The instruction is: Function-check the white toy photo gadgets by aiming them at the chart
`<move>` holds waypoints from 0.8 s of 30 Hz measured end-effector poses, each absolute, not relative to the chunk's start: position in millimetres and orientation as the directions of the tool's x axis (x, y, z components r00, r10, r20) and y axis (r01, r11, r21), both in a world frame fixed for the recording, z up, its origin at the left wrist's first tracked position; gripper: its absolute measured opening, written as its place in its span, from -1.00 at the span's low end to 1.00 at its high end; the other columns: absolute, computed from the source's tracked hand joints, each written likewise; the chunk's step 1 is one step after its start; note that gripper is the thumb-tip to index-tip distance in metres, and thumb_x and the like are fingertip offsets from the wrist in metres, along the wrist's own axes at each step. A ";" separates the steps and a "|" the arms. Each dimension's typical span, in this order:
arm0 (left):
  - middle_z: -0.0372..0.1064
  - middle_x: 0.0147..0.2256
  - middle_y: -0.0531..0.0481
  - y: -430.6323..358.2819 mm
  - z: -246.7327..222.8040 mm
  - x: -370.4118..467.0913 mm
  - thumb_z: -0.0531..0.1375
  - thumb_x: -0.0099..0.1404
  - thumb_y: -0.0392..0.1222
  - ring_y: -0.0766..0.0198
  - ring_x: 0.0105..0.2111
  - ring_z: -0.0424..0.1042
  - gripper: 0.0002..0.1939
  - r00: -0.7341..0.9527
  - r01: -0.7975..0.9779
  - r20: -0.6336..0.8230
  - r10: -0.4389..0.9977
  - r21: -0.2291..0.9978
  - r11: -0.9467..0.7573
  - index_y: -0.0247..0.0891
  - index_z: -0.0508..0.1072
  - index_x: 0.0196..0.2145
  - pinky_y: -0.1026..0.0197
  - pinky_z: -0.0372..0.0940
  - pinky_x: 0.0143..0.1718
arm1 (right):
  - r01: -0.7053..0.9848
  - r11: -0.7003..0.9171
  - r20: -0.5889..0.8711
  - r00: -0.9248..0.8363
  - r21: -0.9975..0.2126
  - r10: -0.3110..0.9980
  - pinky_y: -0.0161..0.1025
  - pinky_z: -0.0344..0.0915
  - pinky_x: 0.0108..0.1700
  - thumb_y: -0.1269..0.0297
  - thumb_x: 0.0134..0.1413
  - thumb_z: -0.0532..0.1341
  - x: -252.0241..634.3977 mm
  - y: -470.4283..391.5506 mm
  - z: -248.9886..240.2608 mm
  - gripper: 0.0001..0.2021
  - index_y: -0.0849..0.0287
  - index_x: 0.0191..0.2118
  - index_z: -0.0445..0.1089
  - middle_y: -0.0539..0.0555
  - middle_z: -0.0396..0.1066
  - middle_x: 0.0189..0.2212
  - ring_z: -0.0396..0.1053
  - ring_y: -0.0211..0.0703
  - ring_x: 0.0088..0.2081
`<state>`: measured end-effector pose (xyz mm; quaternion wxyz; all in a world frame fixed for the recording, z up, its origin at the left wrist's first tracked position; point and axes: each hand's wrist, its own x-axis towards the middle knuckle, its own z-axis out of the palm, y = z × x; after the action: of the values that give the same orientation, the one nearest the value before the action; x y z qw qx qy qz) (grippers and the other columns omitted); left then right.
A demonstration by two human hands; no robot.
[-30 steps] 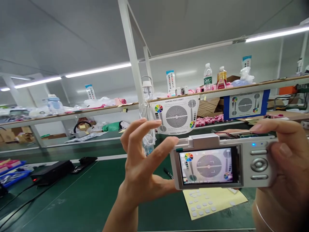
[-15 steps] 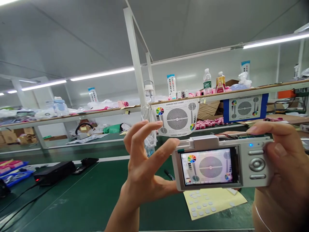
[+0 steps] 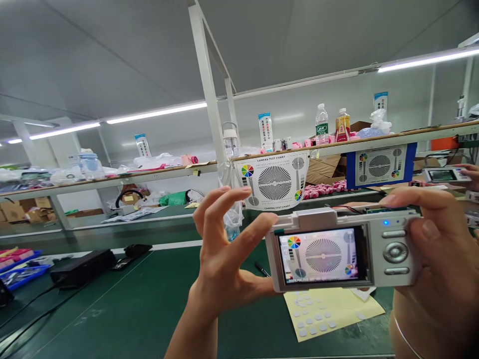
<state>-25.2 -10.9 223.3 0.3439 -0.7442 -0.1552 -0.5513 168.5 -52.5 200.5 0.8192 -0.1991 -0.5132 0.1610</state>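
Observation:
A silver digital camera (image 3: pixel 395 234) is held up in front of me, its back facing me and its upper casing partly off, with wires and a circuit board showing. My left hand (image 3: pixel 224 249) pinches its left end between thumb and index finger, the other fingers curled upward. Around the right end wraps my right hand (image 3: pixel 441 244), index finger on top and thumb by the buttons. A blue light glows on the back. On the camera's screen (image 3: pixel 322 255) appears the camera test chart (image 3: pixel 275 183) that hangs from the shelf edge beyond.
Below the camera lies a yellow sheet (image 3: pixel 329 319) with several pale pads, beside a black pen (image 3: pixel 262 269). A black box (image 3: pixel 83 268) with cables and blue trays (image 3: pixel 28 276) sit at left. Another person's hand (image 3: pixel 472 172) holds a similar camera (image 3: pixel 443 174) at far right.
At the far right another person's hand with a similar camera has come into view. My hands and the camera stay nearly in place, with a very slight shift of the view.

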 end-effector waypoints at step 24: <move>0.15 0.06 -0.10 -1.9 221.9 -29.5 0.27 0.12 0.27 -0.12 0.11 0.13 -0.51 0.327 0.618 0.935 -0.138 -0.322 -0.717 0.01 0.37 -0.09 -0.19 0.28 0.06 | -0.103 0.847 0.702 0.512 -0.522 0.495 -0.27 0.05 -0.77 0.33 0.21 0.08 160.0 -45.7 204.7 -0.79 -0.05 -0.29 0.45 0.05 0.34 -0.31 0.35 -0.15 -0.49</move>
<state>-29.5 -1.9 221.9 0.3395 -0.7405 -0.1620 -0.5570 160.0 -45.7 204.7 0.8430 -0.2127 -0.4612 0.1772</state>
